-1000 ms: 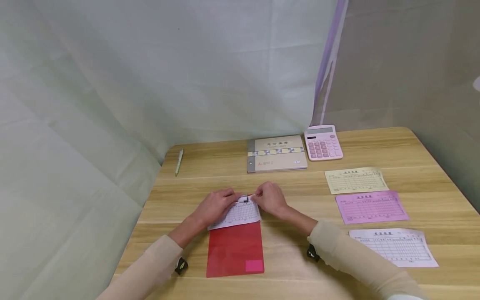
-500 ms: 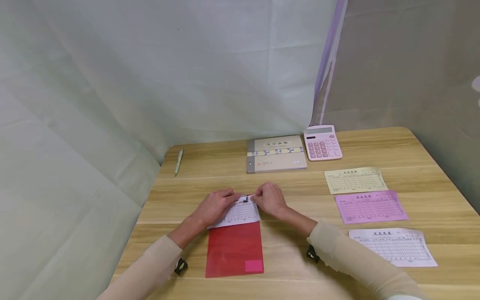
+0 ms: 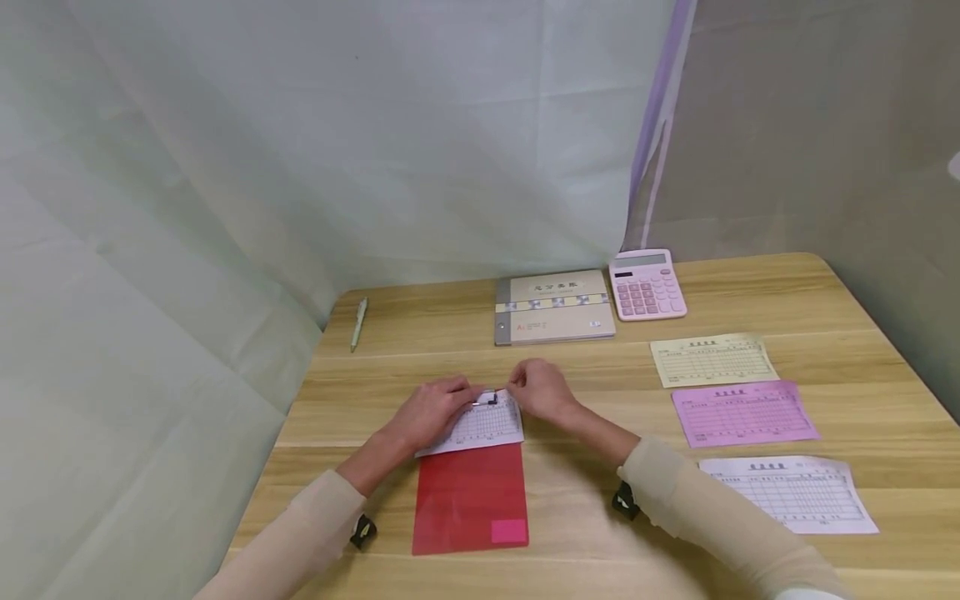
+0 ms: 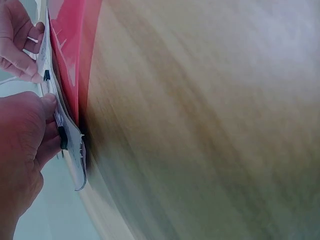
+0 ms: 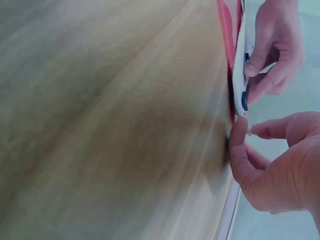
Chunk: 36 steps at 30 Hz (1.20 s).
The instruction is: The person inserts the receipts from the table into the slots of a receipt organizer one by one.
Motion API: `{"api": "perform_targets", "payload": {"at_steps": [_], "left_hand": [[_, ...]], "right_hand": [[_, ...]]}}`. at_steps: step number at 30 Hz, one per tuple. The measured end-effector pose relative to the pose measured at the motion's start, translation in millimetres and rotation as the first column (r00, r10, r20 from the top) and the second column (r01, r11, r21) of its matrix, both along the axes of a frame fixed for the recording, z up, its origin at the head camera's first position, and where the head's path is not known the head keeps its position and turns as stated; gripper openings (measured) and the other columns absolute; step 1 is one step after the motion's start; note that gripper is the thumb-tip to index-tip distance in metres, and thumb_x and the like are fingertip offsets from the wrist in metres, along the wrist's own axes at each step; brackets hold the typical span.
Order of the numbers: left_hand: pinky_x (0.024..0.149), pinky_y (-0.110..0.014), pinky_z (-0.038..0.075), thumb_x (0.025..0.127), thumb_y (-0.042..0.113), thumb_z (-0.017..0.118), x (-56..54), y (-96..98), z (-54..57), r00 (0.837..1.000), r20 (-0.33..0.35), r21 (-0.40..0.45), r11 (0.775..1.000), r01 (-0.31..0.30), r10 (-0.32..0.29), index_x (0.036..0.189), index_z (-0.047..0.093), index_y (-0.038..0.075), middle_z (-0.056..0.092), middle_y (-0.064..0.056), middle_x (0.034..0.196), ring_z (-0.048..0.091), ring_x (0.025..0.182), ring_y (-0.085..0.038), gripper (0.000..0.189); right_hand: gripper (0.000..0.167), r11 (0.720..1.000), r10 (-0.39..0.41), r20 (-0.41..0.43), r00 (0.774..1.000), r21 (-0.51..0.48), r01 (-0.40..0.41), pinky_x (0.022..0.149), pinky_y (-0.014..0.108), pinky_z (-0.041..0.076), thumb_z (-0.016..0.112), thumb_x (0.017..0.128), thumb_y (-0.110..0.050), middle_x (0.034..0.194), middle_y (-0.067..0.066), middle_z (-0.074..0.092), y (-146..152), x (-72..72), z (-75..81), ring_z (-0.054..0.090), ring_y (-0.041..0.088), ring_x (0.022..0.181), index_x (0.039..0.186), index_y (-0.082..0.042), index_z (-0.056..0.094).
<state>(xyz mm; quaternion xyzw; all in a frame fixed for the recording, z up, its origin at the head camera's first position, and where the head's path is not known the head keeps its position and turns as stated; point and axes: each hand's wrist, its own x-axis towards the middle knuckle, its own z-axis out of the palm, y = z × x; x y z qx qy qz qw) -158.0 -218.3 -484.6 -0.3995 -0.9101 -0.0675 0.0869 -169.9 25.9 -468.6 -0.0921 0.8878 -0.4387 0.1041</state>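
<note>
A white printed form slip (image 3: 480,425) lies across the top of a red folder (image 3: 471,500). Over the slip's upper edge runs a metal folder clip with black ends (image 3: 492,400). My left hand (image 3: 433,410) holds this clip, its thumb pressed on the metal bar in the left wrist view. At the slip's upper right corner, my right hand (image 3: 542,390) has thumb and index finger brought together at the paper's edge. In the right wrist view the right thumb (image 5: 240,142) overlaps the end of the paper; what lies between the fingertips is mostly hidden.
Yellow (image 3: 712,361), pink (image 3: 744,413) and white (image 3: 795,493) form slips lie on the right. A ledger book (image 3: 555,308) and a pink calculator (image 3: 647,285) sit at the back. A pen (image 3: 359,325) lies at the left edge of the wooden table (image 3: 585,533).
My right hand has shifted slightly up and to the right at the slip's corner. The left hand stays in place on the clip.
</note>
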Motion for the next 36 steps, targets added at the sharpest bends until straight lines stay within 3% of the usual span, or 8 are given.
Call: {"api": "perform_targets", "payload": {"at_steps": [7, 14, 24, 31, 36], "left_hand": [[0.082, -0.038, 0.061, 0.103, 0.012, 0.071, 0.8, -0.9, -0.1, 1.0, 0.0, 0.016, 1.0, 0.002, -0.002, 0.134, 0.075, 0.011, 0.07, -0.003, 0.108, 0.072, 0.095, -0.019, 0.031], [0.082, -0.037, 0.061, 0.104, 0.012, 0.071, 0.6, -0.3, -0.5, 1.0, -0.007, -0.006, 1.0, -0.001, 0.001, 0.135, 0.074, 0.012, 0.07, -0.003, 0.11, 0.072, 0.096, -0.018, 0.031], [0.084, -0.038, 0.061, 0.102, 0.013, 0.072, 0.3, -0.8, -2.4, 1.0, -0.013, 0.009, 1.0, -0.005, 0.005, 0.133, 0.075, 0.011, 0.071, -0.004, 0.113, 0.073, 0.1, -0.02, 0.031], [0.084, -0.039, 0.061, 0.101, 0.014, 0.074, -0.5, -2.1, -3.7, 1.0, 0.014, 0.069, 0.997, -0.014, 0.013, 0.131, 0.077, 0.012, 0.072, -0.001, 0.11, 0.072, 0.099, -0.018, 0.03], [0.088, -0.038, 0.06, 0.102, 0.017, 0.074, -1.5, -3.7, -5.3, 0.997, 0.064, 0.059, 0.997, -0.051, 0.047, 0.135, 0.075, 0.015, 0.072, 0.001, 0.113, 0.071, 0.101, -0.015, 0.032]], "right_hand": [[0.011, 0.997, 0.058, 0.071, 0.996, -0.056, -0.054, 0.046, 0.025, 0.048, 0.076, 0.097, -0.009, 0.065, 0.006, 0.067, 2, -0.8, 1.5, 0.062, 0.017, 0.048, 0.088, -0.002, 0.077], [0.014, 0.997, 0.036, 0.017, 0.999, -0.072, -0.034, 0.046, 0.026, 0.051, 0.08, 0.096, -0.006, 0.059, 0.003, 0.067, 1, 1.1, -6.1, 0.063, 0.015, 0.047, 0.083, -0.001, 0.078], [0.01, 0.996, 0.007, 0.007, 1.0, -0.089, -0.007, 0.047, 0.026, 0.052, 0.081, 0.094, -0.005, 0.06, 0.004, 0.068, 0, 2.9, -8.3, 0.064, 0.016, 0.047, 0.085, -0.001, 0.08], [0.008, 0.988, 0.037, 0.131, 0.991, -0.154, -0.016, 0.054, 0.031, 0.058, 0.079, 0.096, -0.005, 0.074, 0.009, 0.073, 11, -1.8, -2.5, 0.068, 0.019, 0.055, 0.093, 0.003, 0.078], [0.015, 0.984, 0.059, 0.113, 0.992, -0.176, -0.038, 0.069, 0.038, 0.061, 0.074, 0.098, -0.004, 0.093, 0.018, 0.076, 40, -14.4, 10.6, 0.073, 0.029, 0.075, 0.109, 0.006, 0.076]]}}
